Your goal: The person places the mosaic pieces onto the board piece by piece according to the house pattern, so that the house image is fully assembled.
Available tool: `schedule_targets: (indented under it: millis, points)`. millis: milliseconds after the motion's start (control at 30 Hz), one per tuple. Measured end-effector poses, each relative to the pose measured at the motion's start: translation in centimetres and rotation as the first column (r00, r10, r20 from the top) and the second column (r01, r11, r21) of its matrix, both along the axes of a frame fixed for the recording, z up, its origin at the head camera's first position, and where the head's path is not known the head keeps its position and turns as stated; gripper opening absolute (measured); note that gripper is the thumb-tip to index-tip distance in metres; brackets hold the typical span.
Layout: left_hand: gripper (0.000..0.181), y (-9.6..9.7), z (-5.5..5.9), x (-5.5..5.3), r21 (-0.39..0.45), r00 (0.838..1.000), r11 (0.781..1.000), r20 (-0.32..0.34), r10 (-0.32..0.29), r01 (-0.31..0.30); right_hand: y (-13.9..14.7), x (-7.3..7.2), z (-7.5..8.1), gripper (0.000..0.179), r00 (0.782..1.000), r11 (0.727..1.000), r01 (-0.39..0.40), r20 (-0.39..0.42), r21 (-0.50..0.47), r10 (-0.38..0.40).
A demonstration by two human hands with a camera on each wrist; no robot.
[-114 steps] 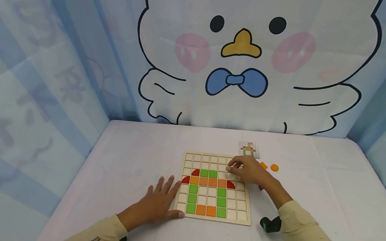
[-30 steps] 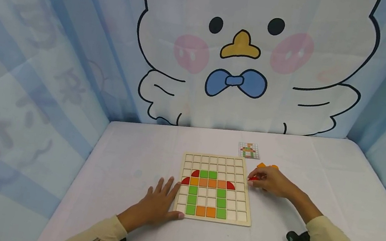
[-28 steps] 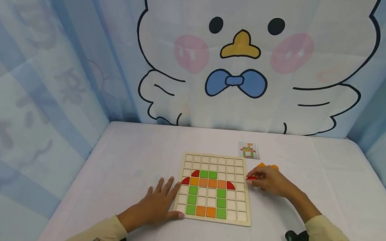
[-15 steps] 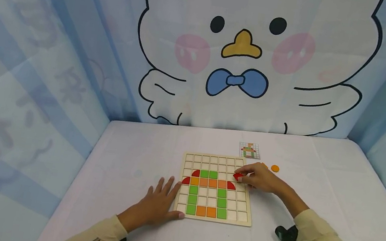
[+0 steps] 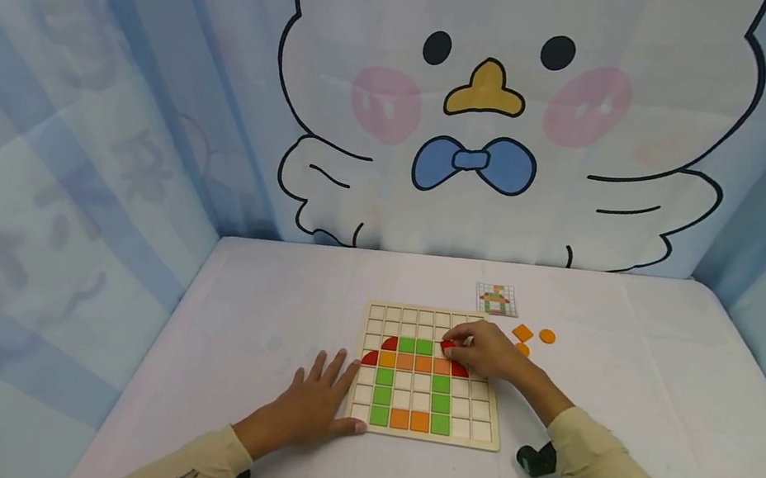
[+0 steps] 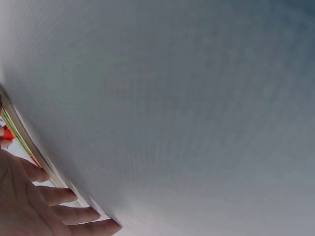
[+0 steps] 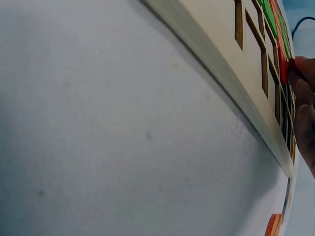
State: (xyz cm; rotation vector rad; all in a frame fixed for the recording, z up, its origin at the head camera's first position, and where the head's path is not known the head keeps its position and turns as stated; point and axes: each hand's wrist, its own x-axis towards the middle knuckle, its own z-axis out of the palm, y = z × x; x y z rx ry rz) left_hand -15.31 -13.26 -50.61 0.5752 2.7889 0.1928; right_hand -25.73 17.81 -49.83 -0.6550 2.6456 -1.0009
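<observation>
A square wooden grid board (image 5: 477, 429) lies on the table, with green, orange and red tiles set in its cells. My right hand (image 5: 486, 351) pinches a red tile (image 5: 447, 348) between thumb and fingers, just right of the upper green tiles (image 5: 423, 347). Whether that tile touches the board is hard to tell. My left hand (image 5: 310, 405) rests with spread, straight fingers along the board's left edge and its thumb at the lower left corner. In the left wrist view, the fingers of the left hand (image 6: 44, 211) touch the board's side.
A small printed pattern card (image 5: 496, 299) lies behind the board. To the right of the board are an orange diamond tile (image 5: 522, 333) and two orange round tiles, one farther right (image 5: 546, 336) and one partly behind the right hand. A patterned curtain hangs behind the table.
My right hand has carried the red tile leftward from beside the board to over its cells. The orange tiles it covered now show. My left hand has stayed in place.
</observation>
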Motion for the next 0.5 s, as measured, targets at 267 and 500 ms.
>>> schedule_targets:
  millis: [267, 500]
  points:
    - [0.098, 0.15, 0.18, 0.12, -0.003, 1.0, 1.0, 0.005, -0.002, 0.002, -1.12, 0.42, 0.53, 0.024, 0.999, 0.999, 0.015, -0.049, 0.043, -0.013]
    - [0.098, 0.17, 0.26, 0.12, -0.013, 1.0, 1.0, 0.006, -0.002, 0.002, -1.03, 0.47, 0.54, 0.01, 0.996, 0.994, 0.064, -0.059, 0.087, -0.059]
